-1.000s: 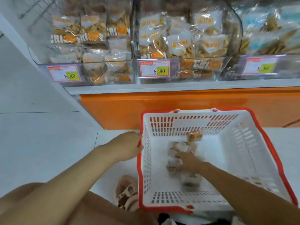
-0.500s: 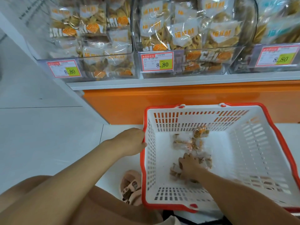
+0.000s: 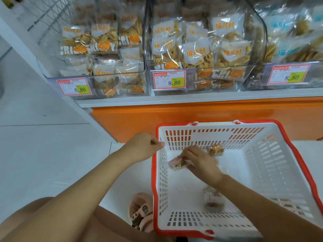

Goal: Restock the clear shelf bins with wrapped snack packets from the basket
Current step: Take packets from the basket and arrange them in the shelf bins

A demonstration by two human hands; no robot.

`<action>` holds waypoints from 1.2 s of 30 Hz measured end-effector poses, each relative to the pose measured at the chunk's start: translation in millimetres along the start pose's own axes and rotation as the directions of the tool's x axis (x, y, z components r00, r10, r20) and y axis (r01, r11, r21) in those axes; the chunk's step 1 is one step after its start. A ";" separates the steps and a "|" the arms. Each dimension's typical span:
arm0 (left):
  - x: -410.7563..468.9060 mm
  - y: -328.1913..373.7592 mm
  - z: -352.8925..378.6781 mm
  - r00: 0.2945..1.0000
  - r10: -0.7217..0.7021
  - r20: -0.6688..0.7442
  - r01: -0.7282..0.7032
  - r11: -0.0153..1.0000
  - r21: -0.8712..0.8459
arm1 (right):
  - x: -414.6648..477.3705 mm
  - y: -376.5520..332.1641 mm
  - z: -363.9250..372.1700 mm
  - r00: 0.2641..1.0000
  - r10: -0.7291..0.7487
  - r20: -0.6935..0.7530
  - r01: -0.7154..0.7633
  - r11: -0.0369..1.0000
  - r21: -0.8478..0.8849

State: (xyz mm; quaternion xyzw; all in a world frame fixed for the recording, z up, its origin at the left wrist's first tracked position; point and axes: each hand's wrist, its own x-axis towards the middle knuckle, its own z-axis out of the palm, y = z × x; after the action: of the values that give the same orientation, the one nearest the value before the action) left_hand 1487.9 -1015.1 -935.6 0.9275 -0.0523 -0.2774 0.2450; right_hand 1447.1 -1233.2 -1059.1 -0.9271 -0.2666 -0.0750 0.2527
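A white basket with a red rim stands on the floor below the shelf. My left hand grips the basket's left rim. My right hand is inside the basket, lifted off its bottom, and holds several wrapped snack packets. Another packet shows just past the hand, and one more lies on the basket floor by my forearm. Three clear shelf bins stand above: the left bin, the middle bin and the right bin, all holding wrapped packets.
An orange shelf base runs behind the basket. Price tags marked 8.80 hang on the bin fronts. White tiled floor spreads to the left. A pink sandal sits beside the basket's near left corner.
My right hand has closed on packets and risen from the basket bottom toward the far left corner. My left hand has stayed on the rim.
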 end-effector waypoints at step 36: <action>-29.2 14.7 -173.7 0.729 -0.277 -0.626 -0.539 0.330 -0.775 | 274.7 -129.2 -207.2 0.946 0.250 0.208 -0.325 0.766 0.555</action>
State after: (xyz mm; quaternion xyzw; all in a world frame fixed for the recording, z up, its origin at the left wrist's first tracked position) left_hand 1557.8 -947.3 -788.2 0.6345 0.1246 0.1195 0.7534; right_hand 1610.0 -1118.8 -750.2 -0.8375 -0.1462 0.1063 0.5157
